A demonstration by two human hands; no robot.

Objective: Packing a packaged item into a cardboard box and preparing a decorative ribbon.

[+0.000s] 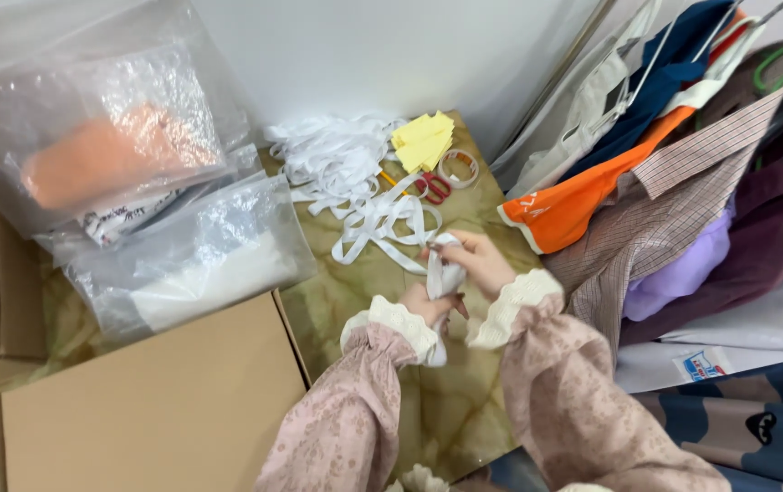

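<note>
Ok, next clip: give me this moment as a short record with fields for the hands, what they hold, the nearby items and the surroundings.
left hand: left hand grips the lower part of a white strip
right hand: right hand pinches the strip's upper end
surface: marbled tabletop
behind hands: loose pile of white ribbon, yellow paper pieces, red-handled scissors, tape roll
left side: cardboard box, clear plastic bags
right side: heap of clothes on hangers

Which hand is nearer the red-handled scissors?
Right. The right hand sits just below the red-handled scissors, pinching white ribbon. The left hand is lower, farther from them, gripping the same ribbon.
</note>
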